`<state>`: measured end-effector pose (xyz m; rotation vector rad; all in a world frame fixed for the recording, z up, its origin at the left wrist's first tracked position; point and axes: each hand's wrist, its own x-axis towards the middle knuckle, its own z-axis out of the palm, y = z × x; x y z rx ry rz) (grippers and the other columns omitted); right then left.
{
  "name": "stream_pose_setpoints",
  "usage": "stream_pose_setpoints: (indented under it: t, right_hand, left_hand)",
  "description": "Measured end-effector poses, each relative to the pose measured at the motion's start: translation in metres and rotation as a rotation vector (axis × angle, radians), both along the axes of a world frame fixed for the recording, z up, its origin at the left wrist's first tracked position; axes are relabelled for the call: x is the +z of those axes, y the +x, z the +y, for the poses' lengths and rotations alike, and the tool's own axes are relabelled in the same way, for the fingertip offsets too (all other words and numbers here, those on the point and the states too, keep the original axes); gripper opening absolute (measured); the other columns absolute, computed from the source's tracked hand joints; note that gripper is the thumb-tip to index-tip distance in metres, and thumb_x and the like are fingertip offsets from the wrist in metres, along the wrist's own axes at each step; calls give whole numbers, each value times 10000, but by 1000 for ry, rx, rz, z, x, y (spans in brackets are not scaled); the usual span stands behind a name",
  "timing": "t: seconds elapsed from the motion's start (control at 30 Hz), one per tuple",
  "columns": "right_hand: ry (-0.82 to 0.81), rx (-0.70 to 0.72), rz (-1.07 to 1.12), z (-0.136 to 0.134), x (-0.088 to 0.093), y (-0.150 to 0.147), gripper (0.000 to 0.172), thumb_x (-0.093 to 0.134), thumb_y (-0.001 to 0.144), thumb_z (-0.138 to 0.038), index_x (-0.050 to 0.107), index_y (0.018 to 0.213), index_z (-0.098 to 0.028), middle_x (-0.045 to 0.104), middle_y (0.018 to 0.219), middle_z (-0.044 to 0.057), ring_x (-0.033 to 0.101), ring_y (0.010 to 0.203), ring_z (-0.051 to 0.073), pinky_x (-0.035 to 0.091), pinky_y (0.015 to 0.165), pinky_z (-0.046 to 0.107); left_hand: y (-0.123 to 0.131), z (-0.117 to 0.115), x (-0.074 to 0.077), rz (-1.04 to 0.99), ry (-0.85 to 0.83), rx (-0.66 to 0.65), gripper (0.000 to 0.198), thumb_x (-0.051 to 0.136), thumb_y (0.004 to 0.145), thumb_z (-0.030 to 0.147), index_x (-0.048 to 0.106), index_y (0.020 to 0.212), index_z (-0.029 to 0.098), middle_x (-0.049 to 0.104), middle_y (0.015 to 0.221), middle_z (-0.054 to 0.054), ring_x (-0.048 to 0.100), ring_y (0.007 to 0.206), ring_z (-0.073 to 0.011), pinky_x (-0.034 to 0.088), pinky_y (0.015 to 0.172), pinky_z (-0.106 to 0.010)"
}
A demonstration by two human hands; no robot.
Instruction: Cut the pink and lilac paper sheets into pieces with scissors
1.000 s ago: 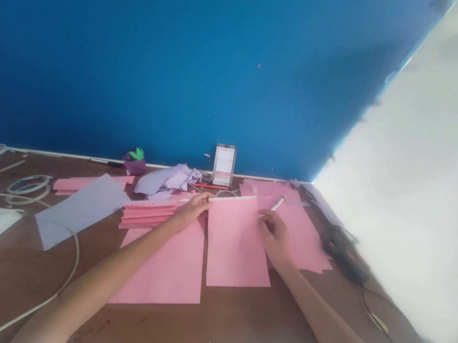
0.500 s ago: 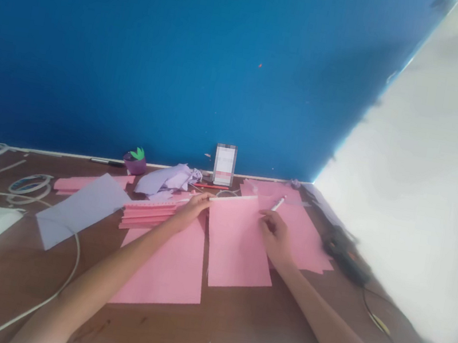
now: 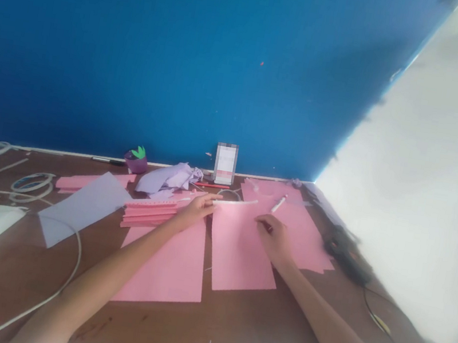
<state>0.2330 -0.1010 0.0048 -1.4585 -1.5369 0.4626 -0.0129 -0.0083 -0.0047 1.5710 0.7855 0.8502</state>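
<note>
The middle pink paper sheet (image 3: pixel 240 251) lies flat on the brown wooden table (image 3: pixel 238 329), slightly tilted, with a thin white strip (image 3: pixel 235 202) along its far edge. It sits between the two hands, and both touch it.

The left hand (image 3: pixel 195 213) lies at the sheet's far left corner, open and flat. Its straight fingers (image 3: pixel 210 205) rest on the paper and over the strip, gripping nothing that can be seen. The right hand (image 3: pixel 275 241) rests on the sheet's right side, loosely curled but not clenched. Its fingertips (image 3: pixel 260 218) touch the paper and hold nothing.

A white pen (image 3: pixel 278 204) lies just beyond those fingers, apart from them, on another pink sheet (image 3: pixel 300 229) that is partly under the middle one. A third pink sheet (image 3: pixel 166 266) lies under the left forearm, near the middle sheet's left edge. Left of the left hand is a stack of folded pink paper (image 3: pixel 148 212).

Farther off, a small purple pot (image 3: pixel 136 163) stands by the wall with green leaf shapes at its top; what fills it cannot be seen. Crumpled lilac paper (image 3: pixel 169 179) lies near it, and a flat lilac sheet (image 3: pixel 84 209) lies to the left. A blurred upright card (image 3: pixel 225 163) leans against the blue wall (image 3: pixel 185 60). A red pencil (image 3: pixel 212 185) lies at its foot.
</note>
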Motion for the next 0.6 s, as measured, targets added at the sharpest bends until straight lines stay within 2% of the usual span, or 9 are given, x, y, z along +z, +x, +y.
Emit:
stream_pose_setpoints:
  t: [0.1,0.23,0.4,0.6]
  right_hand:
    - [-58,77,12,-1,-2,-2,216,460,787,-240,656,847,-170,655,805,40,546,656,151,420,618,264]
    - [-73,139,-14,-4,-4,-4,220,458,798,-246,646,887,-175,616,713,14,498,568,123,384,545,238]
    - [-38,77,-72,-7,-3,-5,236,449,814,-246,625,959,-189,499,568,-34,416,470,99,353,494,218]
    - [96,-44,-189,-9,1,-7,216,457,809,-243,633,911,-170,432,520,-42,415,456,97,355,508,217]
  left_hand:
    - [-1,-1,0,76,48,82,538,603,794,369,486,1288,190,674,963,-79,611,877,-193,416,863,-341]
    - [-1,1,-3,104,78,125,462,590,798,367,529,1209,167,674,901,-64,607,823,-179,424,817,-316]
    - [2,3,-6,30,24,79,364,595,790,374,561,1067,139,646,766,-30,604,729,-154,439,695,-261]
    - [3,1,-6,-21,-58,39,281,618,765,398,524,874,157,613,706,-3,598,631,-131,460,611,-243]
